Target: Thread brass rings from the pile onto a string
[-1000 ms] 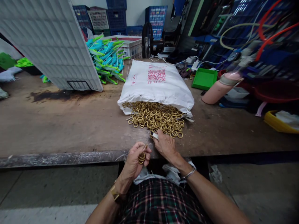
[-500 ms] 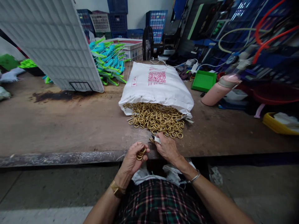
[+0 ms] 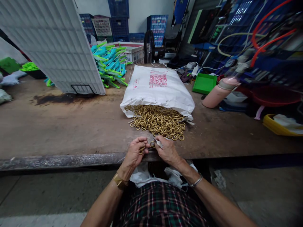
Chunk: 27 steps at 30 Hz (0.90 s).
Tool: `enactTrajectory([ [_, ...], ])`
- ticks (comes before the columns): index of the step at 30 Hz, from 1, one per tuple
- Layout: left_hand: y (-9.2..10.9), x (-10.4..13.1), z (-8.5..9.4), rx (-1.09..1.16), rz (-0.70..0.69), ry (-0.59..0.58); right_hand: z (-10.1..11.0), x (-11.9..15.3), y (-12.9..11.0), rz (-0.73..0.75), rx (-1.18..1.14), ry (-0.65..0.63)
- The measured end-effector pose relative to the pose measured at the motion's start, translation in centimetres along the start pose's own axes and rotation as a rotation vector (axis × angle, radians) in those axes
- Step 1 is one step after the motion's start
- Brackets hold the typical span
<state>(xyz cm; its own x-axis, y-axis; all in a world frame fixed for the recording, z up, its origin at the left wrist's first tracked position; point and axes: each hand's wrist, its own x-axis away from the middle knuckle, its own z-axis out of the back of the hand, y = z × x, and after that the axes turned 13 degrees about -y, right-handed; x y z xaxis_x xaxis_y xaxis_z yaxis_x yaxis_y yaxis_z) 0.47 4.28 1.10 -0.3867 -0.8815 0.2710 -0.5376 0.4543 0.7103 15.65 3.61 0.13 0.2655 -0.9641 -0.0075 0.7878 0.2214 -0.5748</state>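
Observation:
My left hand (image 3: pixel 135 154) is curled around several brass-coloured rings (image 3: pixel 142 150), its thumb and forefinger close together at the top. In my right hand (image 3: pixel 167 152) is a small tool with a dark thin tip and a white part (image 3: pixel 158 143); its exact kind cannot be made out. Between the two hands, by the right fingertips, shows a single ring (image 3: pixel 152 144). Just beyond lies a heap of the same rings (image 3: pixel 161 123), spilling from the mouth of a white woven sack (image 3: pixel 142 91) with red print.
The wooden table (image 3: pixel 71 129) has a worn front edge below my hands. A white ribbed panel (image 3: pixel 61 47) stands at left, beside blue-and-green plastic pieces (image 3: pixel 110 64). To the right are a green tray (image 3: pixel 204 83), a pink bottle (image 3: pixel 219 94) and a yellow container (image 3: pixel 279 126).
My hands have come closer together; the left has risen slightly, turning its rings toward the right. The ring at my right fingertips now sits between both hands.

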Motion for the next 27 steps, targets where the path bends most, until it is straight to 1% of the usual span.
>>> enactTrajectory([
  [4,-0.1,-0.3,-0.3,-0.172,-0.069,0.037,0.1,-0.2,-0.2,0.057,-0.045,0.000],
  [7,0.0,-0.3,-0.4,-0.394,-0.048,0.052,0.1,-0.3,-0.3,0.073,-0.058,0.000],
  [10,0.1,-0.2,-0.5,-0.613,-0.026,-0.017,0.2,-0.4,-0.5,0.065,-0.067,0.001],
  [12,0.1,-0.2,-0.6,-0.705,-0.044,-0.061,0.2,-0.5,-0.7,0.051,-0.079,0.001],
  [14,0.1,-0.1,-0.6,-0.740,-0.067,-0.065,0.3,-0.6,-0.9,0.025,-0.101,0.005],
  [18,0.1,0.0,-0.7,-0.754,-0.136,-0.027,0.6,-0.9,-1.2,-0.073,-0.211,0.008],
  [20,0.1,0.0,-0.6,-0.788,-0.197,-0.008,0.8,-1.1,-1.3,-0.118,-0.281,-0.029],
  [23,-0.1,0.1,-0.6,-0.833,-0.258,0.004,0.7,-1.2,-1.2,-0.136,-0.387,-0.102],
  [27,-0.4,0.2,-0.5,-0.856,-0.283,-0.043,0.2,-1.3,-1.2,-0.184,-0.493,-0.176],
])
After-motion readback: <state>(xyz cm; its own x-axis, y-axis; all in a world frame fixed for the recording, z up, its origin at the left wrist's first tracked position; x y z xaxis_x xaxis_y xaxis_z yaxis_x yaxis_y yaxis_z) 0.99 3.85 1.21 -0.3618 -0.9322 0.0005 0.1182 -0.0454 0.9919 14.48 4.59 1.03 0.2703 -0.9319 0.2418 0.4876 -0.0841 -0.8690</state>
